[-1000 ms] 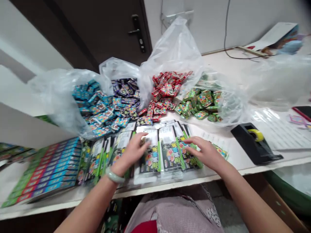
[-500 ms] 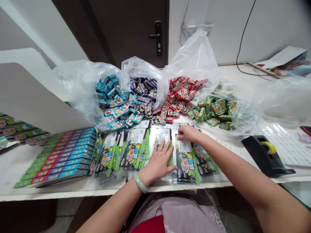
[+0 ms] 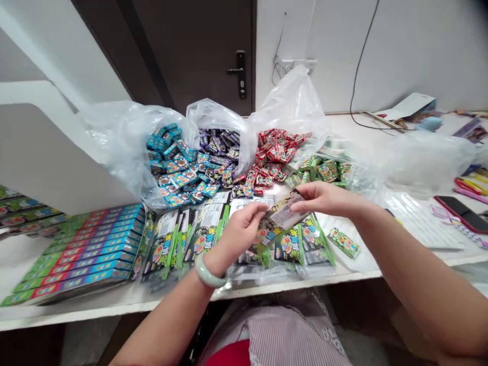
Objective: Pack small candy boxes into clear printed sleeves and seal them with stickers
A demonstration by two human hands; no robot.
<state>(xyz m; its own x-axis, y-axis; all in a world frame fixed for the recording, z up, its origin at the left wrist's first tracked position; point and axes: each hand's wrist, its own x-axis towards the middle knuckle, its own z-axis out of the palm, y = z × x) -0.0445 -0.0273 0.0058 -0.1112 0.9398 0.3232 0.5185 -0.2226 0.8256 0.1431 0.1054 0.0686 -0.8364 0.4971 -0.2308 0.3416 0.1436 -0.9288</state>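
Note:
A flat printed packet (image 3: 282, 213) is lifted and tilted above the table between my two hands. My left hand (image 3: 244, 223), with a pale green bangle at the wrist, pinches its left edge. On its upper right corner the thumb and fingers of my right hand (image 3: 324, 198) are closed. Below lie overlapping clear-wrapped black and green packets (image 3: 206, 236) with white labels. One small green box (image 3: 343, 242) rests alone to the right of them, near my right forearm.
Behind the packets, plastic bags (image 3: 290, 101) spill small blue boxes (image 3: 179, 178), purple boxes (image 3: 221, 142), red boxes (image 3: 278, 150) and green boxes (image 3: 328, 170). Rows of coloured boxes (image 3: 87, 254) stand at left beside a white panel (image 3: 57, 152). A phone (image 3: 463, 213) lies at right.
Both hands have come off the packet row and now hold one packet up between them. The view has shifted, and the lone green box shows at right.

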